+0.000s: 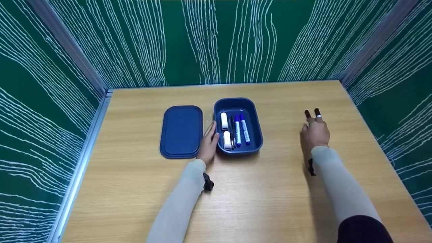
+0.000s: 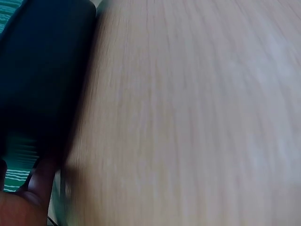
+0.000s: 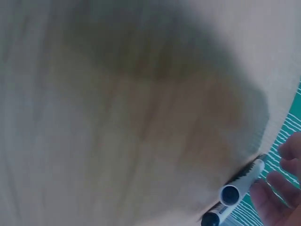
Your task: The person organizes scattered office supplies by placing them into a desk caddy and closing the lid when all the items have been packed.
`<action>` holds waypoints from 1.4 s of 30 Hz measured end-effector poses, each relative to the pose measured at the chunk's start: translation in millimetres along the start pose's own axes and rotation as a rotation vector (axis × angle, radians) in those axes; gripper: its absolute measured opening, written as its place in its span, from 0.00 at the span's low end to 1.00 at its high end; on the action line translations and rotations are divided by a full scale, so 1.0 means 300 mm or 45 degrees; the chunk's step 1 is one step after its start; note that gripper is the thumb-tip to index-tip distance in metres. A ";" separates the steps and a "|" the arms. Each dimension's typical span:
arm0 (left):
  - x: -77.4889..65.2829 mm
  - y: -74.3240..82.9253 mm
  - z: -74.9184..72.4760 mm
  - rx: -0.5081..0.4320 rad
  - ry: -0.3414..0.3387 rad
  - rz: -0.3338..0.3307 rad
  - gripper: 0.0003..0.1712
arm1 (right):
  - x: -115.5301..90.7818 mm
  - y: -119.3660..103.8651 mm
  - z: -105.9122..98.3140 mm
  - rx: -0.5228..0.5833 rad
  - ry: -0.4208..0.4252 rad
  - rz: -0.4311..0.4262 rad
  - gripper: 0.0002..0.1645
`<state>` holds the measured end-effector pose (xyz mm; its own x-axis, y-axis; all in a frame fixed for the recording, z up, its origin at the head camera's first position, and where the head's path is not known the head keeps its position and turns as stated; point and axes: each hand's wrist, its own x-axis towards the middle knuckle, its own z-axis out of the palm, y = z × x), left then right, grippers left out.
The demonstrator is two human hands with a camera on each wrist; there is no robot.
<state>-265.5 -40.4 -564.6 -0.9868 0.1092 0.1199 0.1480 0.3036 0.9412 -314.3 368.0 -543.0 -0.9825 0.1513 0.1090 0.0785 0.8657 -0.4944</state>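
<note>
A dark blue box [image 1: 258, 135] stands open on the table, with my left hand [image 1: 208, 143] against its outer left wall. In the left wrist view, the left fingers [image 2: 40, 183] are beside the box's dark wall [image 2: 44, 70]. Inside lie two blue-capped markers [image 1: 238, 133], slim dark pens [image 1: 231, 128] and two small white rounded items [image 1: 224, 120]. Far to the right, my right hand [image 1: 318, 132] is over two dark-capped markers [image 1: 317, 112]. In the right wrist view, its fingers [image 3: 265, 205] are spread loosely beside the white marker barrels [image 3: 247, 181].
A blue lid [image 1: 181, 131] lies flat left of the box, close to my left hand. Green panels with white wavy lines [image 1: 233, 40] wall the wooden table [image 1: 256, 195] at the back and both sides. A metal rail [image 1: 81, 158] runs along the left edge.
</note>
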 end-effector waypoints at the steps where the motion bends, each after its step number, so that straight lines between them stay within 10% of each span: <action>1: 0.000 0.001 0.001 0.001 0.001 -0.004 0.30 | -0.001 0.002 0.002 -0.001 -0.004 0.001 0.21; 22: -0.006 0.015 -0.001 0.032 -0.004 -0.017 0.30 | 0.006 0.048 0.009 -0.326 0.087 -0.073 0.14; 42: -0.001 0.008 -0.003 0.025 0.007 -0.014 0.30 | 0.003 0.044 0.015 -0.078 0.072 -0.052 0.12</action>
<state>-265.0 -40.5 -562.1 -0.9887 0.1008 0.1110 0.1380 0.3230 0.9363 -314.8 377.5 -553.4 -0.9740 0.1409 0.1774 0.0507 0.8988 -0.4354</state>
